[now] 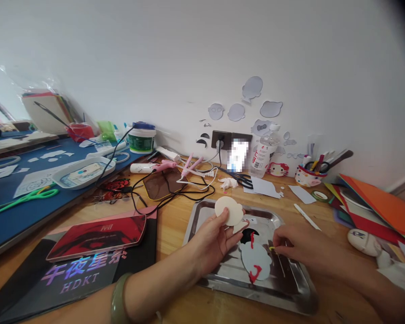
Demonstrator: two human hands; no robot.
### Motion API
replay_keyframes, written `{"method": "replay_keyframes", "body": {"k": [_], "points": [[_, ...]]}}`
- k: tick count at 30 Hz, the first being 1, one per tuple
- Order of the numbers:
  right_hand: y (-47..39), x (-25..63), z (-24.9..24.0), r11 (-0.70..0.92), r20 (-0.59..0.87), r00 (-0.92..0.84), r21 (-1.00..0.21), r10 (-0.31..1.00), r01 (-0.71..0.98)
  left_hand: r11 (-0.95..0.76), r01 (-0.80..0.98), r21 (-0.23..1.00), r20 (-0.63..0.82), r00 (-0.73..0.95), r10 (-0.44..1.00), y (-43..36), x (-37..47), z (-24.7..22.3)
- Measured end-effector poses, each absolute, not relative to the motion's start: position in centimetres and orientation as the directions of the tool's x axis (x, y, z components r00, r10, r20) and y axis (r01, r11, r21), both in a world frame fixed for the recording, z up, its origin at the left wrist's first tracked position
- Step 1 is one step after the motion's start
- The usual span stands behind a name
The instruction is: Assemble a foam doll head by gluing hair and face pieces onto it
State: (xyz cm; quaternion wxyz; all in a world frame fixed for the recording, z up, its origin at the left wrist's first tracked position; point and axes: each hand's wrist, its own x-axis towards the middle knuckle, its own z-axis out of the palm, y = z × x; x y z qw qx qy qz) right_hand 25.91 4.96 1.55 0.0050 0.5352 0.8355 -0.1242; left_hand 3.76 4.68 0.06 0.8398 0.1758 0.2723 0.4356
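Over the metal tray [197,225], my left hand [212,240] grips a cream head-shaped cutout [230,210] between thumb and fingers, palm turned up. A second pale piece shows below the cutout at the fingertips. My right hand [297,245] pinches a small yellow piece [272,248] low over the tray's right side. Between the hands lies a pale blue-white head-shaped cutout [255,260] with red pieces [255,273] on it. A black rounded piece [248,236] sits just behind that cutout.
Pink glue guns [191,167] and tangled black cables lie behind the tray. A clear bottle [265,153] and a pen cup [308,173] stand by the wall. Coloured sheets [384,202] and a white figurine [364,243] are at right, a red box [97,238] at left.
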Motion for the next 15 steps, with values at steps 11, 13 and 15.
{"method": "replay_keyframes", "body": {"k": [11, 13, 15], "points": [[3.1, 21.9, 2.0, 0.517, -0.230, -0.648, -0.438, 0.726, 0.735, 0.557, -0.647, 0.521, -0.303, 0.470, 0.829, 4.9, 3.8, -0.2], [2.9, 21.8, 1.4, 0.514, -0.248, -0.653, -0.446, 0.716, 0.733, 0.566, -0.642, 0.518, -0.309, 0.476, 0.823, 4.9, 3.8, -0.2], [2.9, 21.8, 0.9, 0.500, -0.251, -0.641, -0.448, 0.725, 0.741, 0.574, -0.636, 0.516, -0.315, 0.482, 0.817, 5.0, 3.8, -0.2]]}}
